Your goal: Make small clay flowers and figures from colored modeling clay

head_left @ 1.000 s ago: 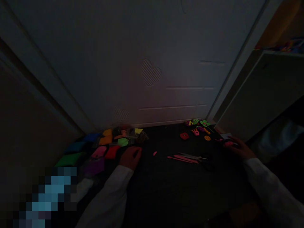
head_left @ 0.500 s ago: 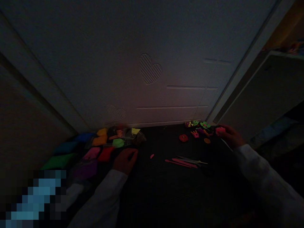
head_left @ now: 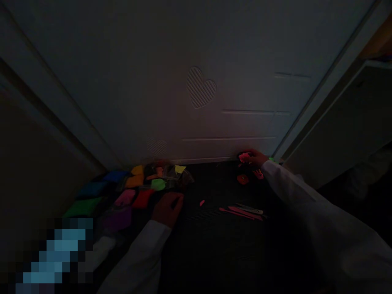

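At the far right of the dark table, my right hand [head_left: 256,157] pinches a pink modelling-clay piece [head_left: 244,157], above some small clay figures it partly hides. Just in front lie a red clay disc [head_left: 243,179] and a pink crown-like clay shape [head_left: 258,174]. My left hand [head_left: 168,209] rests on the table beside the bags of clay, its fingers curled in; whether anything is inside them is hidden. To its right is a small pink clay bit [head_left: 202,202]. Pink modelling tools [head_left: 245,212] lie with scissors [head_left: 252,210] near the middle.
Bags of coloured clay spread over the left, among them red [head_left: 143,199], purple [head_left: 118,219], green [head_left: 82,207] and blue [head_left: 114,176]. A pale panel with embossed hearts [head_left: 201,87] rises along the table's back edge. The scene is very dim.
My right hand has moved left with the pink clay piece, from beside the clay figures to over them. My left hand stays by the bags. The view has shifted slightly.
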`<state>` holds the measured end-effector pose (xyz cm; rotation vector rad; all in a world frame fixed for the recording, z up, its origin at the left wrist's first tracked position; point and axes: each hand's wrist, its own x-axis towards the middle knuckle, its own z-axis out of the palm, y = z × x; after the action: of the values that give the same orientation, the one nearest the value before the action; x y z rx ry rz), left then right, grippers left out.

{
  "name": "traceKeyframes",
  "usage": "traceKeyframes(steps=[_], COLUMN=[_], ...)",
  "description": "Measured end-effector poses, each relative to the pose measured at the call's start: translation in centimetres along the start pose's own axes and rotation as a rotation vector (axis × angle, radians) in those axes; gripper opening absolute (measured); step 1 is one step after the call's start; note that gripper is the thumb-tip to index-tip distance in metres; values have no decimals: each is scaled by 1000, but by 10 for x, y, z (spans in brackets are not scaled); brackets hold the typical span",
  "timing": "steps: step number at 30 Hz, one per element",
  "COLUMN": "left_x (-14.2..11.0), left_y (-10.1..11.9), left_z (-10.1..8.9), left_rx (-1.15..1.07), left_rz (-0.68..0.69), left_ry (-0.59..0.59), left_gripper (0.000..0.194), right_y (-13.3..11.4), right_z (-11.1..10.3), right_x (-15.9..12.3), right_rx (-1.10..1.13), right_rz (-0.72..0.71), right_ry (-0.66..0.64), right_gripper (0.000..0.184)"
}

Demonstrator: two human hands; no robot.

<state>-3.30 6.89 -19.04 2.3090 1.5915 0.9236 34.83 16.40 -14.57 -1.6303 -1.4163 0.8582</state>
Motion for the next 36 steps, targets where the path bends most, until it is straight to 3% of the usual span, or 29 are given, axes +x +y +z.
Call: traceKeyframes(steps=[11,19,36], left_x=[-1,-1,0], left_y=[2,1,3], left_z=[0,0,-1], left_rx=[-8,6,-7], left_rz=[10,16,4], left_ry=[37,30,7], left_gripper=[22,24,23], right_y=[-1,4,-6], right_z=[10,5,0], right_x=[3,6,1], right_rx=[-105,-132,-191], right_rz=[54,46,109], right_ry=[23,105,168], right_gripper=[44,52,42])
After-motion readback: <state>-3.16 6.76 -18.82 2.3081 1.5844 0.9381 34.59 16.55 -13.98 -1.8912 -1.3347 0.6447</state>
